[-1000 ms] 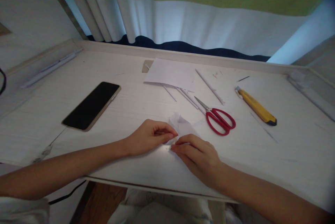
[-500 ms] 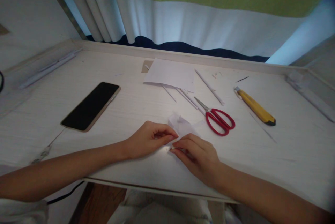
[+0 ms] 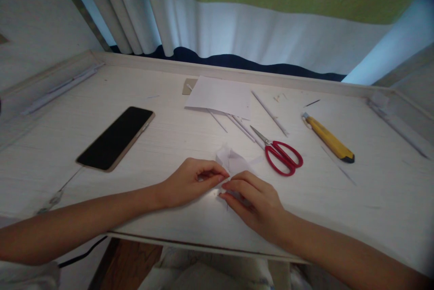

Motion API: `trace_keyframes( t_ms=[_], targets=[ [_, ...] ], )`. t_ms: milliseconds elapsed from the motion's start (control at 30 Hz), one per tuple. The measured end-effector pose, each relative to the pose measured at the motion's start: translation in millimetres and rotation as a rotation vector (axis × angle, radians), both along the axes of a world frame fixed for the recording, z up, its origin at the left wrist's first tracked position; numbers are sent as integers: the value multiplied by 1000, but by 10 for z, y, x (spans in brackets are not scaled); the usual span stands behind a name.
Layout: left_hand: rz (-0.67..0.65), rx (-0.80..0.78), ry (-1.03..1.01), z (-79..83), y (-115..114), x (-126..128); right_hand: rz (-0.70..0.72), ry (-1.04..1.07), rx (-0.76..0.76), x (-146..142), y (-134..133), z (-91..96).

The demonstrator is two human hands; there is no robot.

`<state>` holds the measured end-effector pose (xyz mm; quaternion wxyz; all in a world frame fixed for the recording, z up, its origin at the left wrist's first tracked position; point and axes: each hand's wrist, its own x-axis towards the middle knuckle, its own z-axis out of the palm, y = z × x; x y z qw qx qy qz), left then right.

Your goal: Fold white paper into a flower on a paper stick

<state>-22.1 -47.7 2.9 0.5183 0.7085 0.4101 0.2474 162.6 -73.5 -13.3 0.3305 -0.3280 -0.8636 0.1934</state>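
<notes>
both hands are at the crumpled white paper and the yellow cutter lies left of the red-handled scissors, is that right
Not quite: the head view shows the yellow cutter lying to the right of the red-handled scissors, not to the left. The left hand and right hand are indeed at the crumpled white paper.

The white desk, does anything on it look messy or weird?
A bit messy, yes. The white sheet lies askew over thin white sticks, their ends poking out. The thin paper beyond the right hand looks rumpled, and tiny scraps lie loose farther back. I see nothing spilled.
</notes>
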Motion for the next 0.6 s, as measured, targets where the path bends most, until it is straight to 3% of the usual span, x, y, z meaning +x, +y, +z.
trace_keyframes(
  t_ms=[200, 300, 400, 600],
  targets=[
    [27, 37, 54, 55, -2, 6, 33, 79, 220, 87, -3, 98],
    [37, 57, 95, 78, 4, 12, -97, 106, 273, 209, 102, 148],
    [84, 102, 120, 60, 15, 11, -301, -86, 227, 344, 268, 153],
    [110, 219, 144, -40, 46, -7, -462, -343, 176, 615, 396, 167]
  ],
)
